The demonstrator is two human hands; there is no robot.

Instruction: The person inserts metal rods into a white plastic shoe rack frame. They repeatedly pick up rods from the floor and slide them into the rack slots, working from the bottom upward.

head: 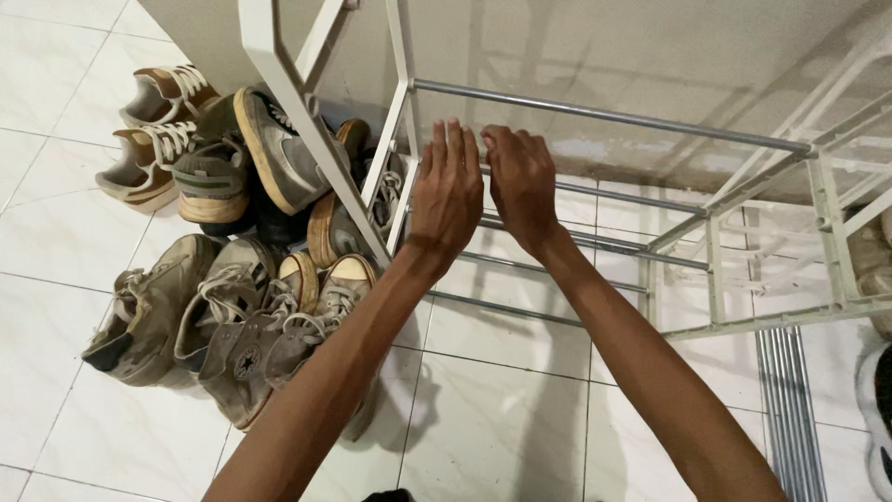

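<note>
From the head camera, looking down, both arms reach out over the white tile floor (pixel 502 409) toward an empty shoe rack (pixel 715 279) made of white side frames and thin grey metal bars. The rack stands against a pale wall (pixel 604 56). The left hand (pixel 448 191) is flat, with its fingers straight and close together, and the back of the hand faces up. It holds nothing that I can see. Its fingertips lie near the left white frame (pixel 395 163) of the rack, just below the top grey bar (pixel 604 116). The right hand (pixel 522 181) is right next to it, almost touching, with its fingers bent down over the bars. I cannot tell if it grips a bar, because the fingertips are hidden. The lower grey bars (pixel 539 270) pass under both wrists. To the left of the hands, a pile of worn shoes (pixel 242 307) sits on the floor, tan, grey and white, some with loose laces. A few of them lean against the rack's left frame. On the right, a bundle of loose grey rods (pixel 790 409) lies on the floor beside the rack.
</note>
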